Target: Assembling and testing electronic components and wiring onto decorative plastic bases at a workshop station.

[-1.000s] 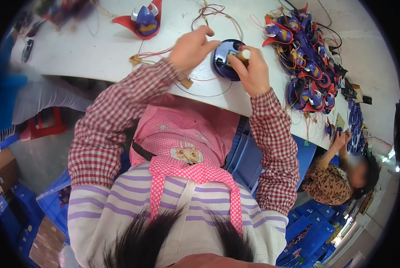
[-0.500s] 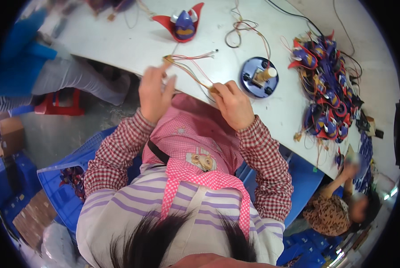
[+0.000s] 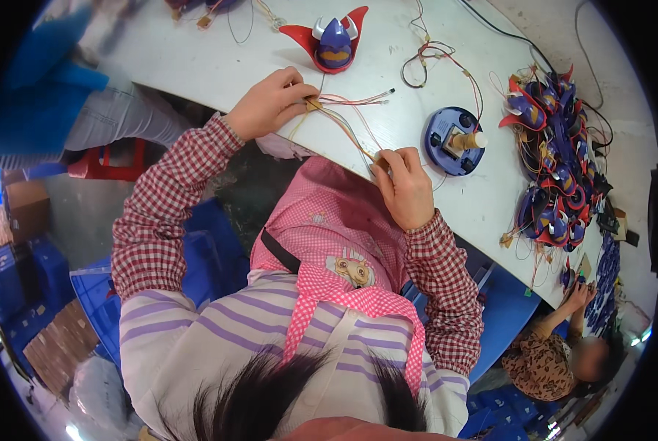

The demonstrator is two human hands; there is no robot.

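Note:
My left hand (image 3: 274, 103) reaches over the front of the white table, thumb and fingers closed on a small yellowish-brown circuit board (image 3: 313, 104). From this board several thin coloured wires (image 3: 340, 123) run towards my right hand (image 3: 406, 187). That hand is pinched on their far end at the table edge; a small tan piece shows at its fingertips, mostly hidden. A few loose red and white wires (image 3: 358, 99) lie beyond the board. Behind them stands a purple toy head (image 3: 334, 45) with silver horns and a red collar.
A round blue base (image 3: 446, 158) with a pale upright cylinder sits right of my hands, wired to a cable (image 3: 435, 50). Similar toy heads (image 3: 557, 162) are piled at the table's right. Co-workers are at the left (image 3: 49, 110) and lower right (image 3: 542, 360). Blue crates (image 3: 94, 294) stand below.
My left hand has swung outward and now grips the board from the left side. My right hand keeps its pinch. The whole view has shifted slightly.

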